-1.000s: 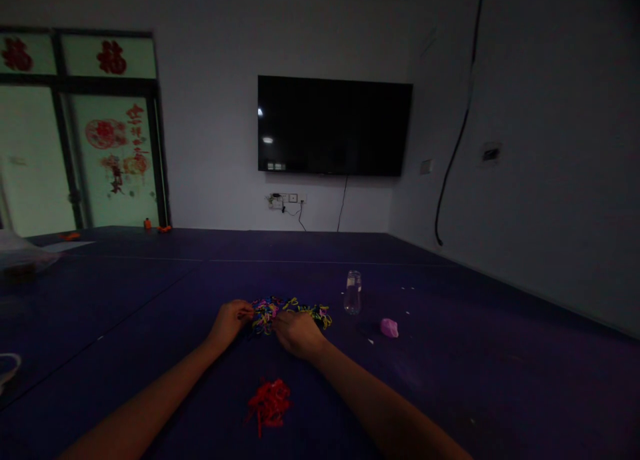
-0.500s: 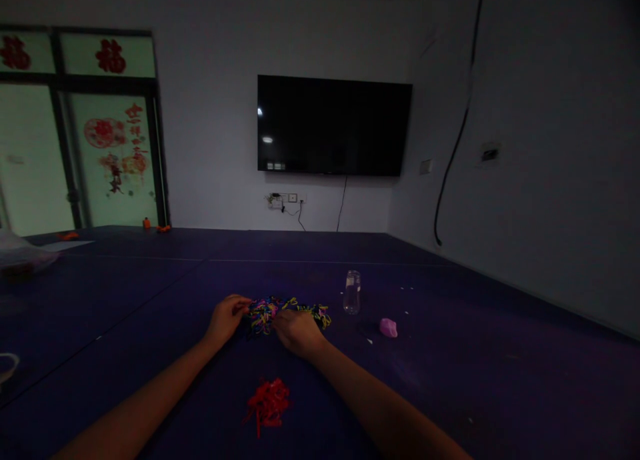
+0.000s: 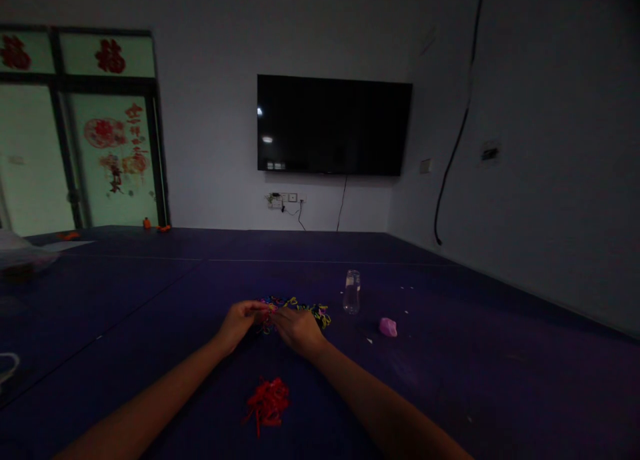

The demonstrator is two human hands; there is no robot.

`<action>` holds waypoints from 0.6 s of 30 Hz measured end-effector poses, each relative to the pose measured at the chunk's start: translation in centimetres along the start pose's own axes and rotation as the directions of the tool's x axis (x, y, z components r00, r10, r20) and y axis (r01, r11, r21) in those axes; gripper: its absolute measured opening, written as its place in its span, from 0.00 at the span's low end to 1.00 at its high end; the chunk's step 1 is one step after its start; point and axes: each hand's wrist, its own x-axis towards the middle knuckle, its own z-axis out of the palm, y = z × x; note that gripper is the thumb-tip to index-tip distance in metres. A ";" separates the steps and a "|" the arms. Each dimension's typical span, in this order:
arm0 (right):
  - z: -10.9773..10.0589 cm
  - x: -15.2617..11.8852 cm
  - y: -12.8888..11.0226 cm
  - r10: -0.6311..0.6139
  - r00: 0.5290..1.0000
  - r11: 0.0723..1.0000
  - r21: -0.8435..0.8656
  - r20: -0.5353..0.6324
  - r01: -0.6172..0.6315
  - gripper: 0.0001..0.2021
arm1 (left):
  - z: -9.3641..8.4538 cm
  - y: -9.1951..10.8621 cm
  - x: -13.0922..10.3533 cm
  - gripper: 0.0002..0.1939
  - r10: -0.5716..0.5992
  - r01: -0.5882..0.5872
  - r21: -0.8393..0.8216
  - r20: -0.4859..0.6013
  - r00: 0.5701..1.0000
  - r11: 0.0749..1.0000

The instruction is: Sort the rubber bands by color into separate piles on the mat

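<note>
A loose pile of multicoloured rubber bands [image 3: 320, 313] lies on the dark purple tabletop, partly hidden behind my hands. My left hand [image 3: 239, 325] reaches in from the left, its fingertips pinched together over the pile's left part. Close by, my right hand [image 3: 300, 331] bends over the middle of the pile, with its fingers closed among the bands. Pink and red bands show between the two sets of fingertips. Exactly which bands each hand grips is too small and dark to tell. Nearer to me sits a separate heap of red rubber bands [image 3: 269, 402].
A clear plastic bottle [image 3: 352, 293] stands right of the pile, with a crumpled pink lump [image 3: 388, 327] beyond it. White scraps dot the purple table [image 3: 450, 380]. At the far left lies a clear plastic bag [image 3: 23, 253]. Small orange objects [image 3: 164, 229] rest at the back edge.
My left hand has moved right and inward over the pile, so its fingertips are now close to my right hand's. The right hand has shifted only slightly.
</note>
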 end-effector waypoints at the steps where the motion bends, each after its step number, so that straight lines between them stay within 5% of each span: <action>1: 0.1 0.0 0.1 -0.001 1.000 1.000 0.004 -0.011 0.001 0.13 | 0.3 0.1 -0.2 0.12 -0.020 0.021 -0.028 0.020 1.000 0.999; 10: -0.1 0.1 0.0 -0.013 0.999 1.000 0.019 0.030 0.012 0.13 | 1.2 -0.1 0.1 0.08 -0.281 0.276 -0.346 0.038 0.959 0.897; 18: -0.8 0.1 -0.3 0.015 0.996 0.998 0.067 0.087 -0.021 0.17 | 0.9 -0.5 0.5 0.05 -0.290 0.306 -0.346 0.097 0.952 0.887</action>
